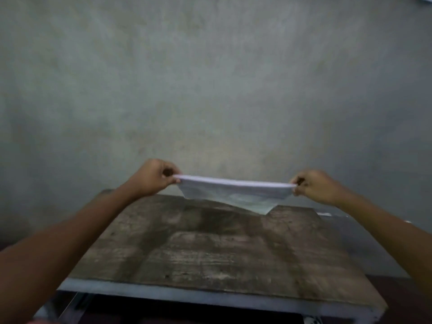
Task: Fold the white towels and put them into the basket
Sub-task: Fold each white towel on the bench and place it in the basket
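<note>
Bare grey wall (210, 78) behind, worn wooden table (210, 265) underneath. Left hand (152, 177) fingers curled and pinching one top corner of the white towel (233, 192), right hand (315, 185) pinching the other; the top edge is pulled taut between them and the towel hangs in the air over the table's far edge, its low corner close to the surface, contact unclear. Layered top edge suggests one fold is in; my read is more folds and the basket drop remain, with no basket or finished towels in view.
</note>
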`<state>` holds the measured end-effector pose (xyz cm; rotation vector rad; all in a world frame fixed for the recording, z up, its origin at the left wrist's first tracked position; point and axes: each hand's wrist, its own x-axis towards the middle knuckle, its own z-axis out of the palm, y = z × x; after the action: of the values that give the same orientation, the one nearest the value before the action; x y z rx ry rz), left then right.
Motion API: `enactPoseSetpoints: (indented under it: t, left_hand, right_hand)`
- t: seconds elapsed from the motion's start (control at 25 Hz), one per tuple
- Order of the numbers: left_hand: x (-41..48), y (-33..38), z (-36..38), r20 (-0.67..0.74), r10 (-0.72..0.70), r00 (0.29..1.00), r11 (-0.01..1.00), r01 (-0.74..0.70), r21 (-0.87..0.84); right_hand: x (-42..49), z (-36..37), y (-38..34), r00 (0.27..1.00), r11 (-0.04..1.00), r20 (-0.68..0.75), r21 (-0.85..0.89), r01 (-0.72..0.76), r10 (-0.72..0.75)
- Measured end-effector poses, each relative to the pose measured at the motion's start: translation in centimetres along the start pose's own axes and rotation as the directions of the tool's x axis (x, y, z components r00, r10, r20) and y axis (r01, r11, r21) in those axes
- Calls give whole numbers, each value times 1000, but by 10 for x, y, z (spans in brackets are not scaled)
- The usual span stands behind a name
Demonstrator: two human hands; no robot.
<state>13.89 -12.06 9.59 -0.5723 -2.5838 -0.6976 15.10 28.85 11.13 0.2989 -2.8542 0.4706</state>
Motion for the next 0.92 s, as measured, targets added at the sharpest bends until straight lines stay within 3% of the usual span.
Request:
enactPoseSetpoints:
  t: [0.08, 0.2, 0.32, 0.56, 0.76, 0.92]
  left_hand:
    - [-47, -12, 33, 215, -56, 975, 997, 64, -30]
    - [-109, -26, 81, 503, -113, 857, 978, 184, -94]
    - [-149, -27, 105, 617, -139, 775, 958, 262, -113]
    - [-152, -42, 122, 500, -257, 827, 818, 462, -344]
    - [-116, -55, 157, 294, -381, 877, 755, 479, -449]
    - [-83, -66, 189, 182, -495, 850, 711, 516, -478]
  right_hand:
    - [-33, 41, 16, 981, 1000, 192, 10, -5, 3]
    - [-81, 99, 34, 909, 989, 414, 114, -91, 36]
    - [-119, 131, 39, 855, 943, 518, 269, -194, 28]
    - [-124, 152, 52, 880, 856, 462, 407, -319, 108]
    - [-88, 170, 57, 923, 758, 307, 539, -368, 230]
    - [-50, 191, 60, 909, 706, 218, 575, -413, 355]
